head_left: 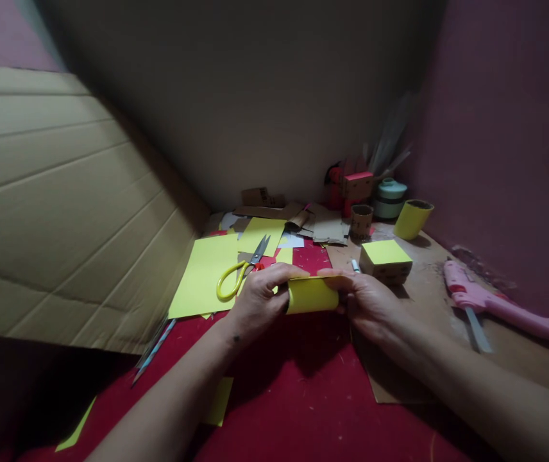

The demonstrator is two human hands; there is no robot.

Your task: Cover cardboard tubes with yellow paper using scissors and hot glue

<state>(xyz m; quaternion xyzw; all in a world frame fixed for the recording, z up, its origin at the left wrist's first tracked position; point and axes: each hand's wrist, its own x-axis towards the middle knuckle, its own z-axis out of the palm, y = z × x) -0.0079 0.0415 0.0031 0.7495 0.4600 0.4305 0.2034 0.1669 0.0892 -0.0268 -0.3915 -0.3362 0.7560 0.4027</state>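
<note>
Between my two hands is a yellow paper-covered tube [313, 296], lying sideways above the red cloth. My left hand [265, 292] grips its left end, the thumb along the top edge. At the right end, my right hand [368, 301] holds it the same way, with some fingers hidden behind. Scissors with yellow handles [229, 282] lie just beyond my left hand, on yellow paper sheets [202, 269]. Near my right hand stands a small cardboard box with a yellow top [386, 263].
A pink glue gun [496, 301] lies at right on a cardboard sheet [428, 308]. Behind are a yellow tube [413, 219], a brown cardboard tube [362, 222], a teal jar [390, 199] and cardboard scraps [329, 226]. A large cardboard panel [63, 212] leans at left, beside a pencil [154, 351].
</note>
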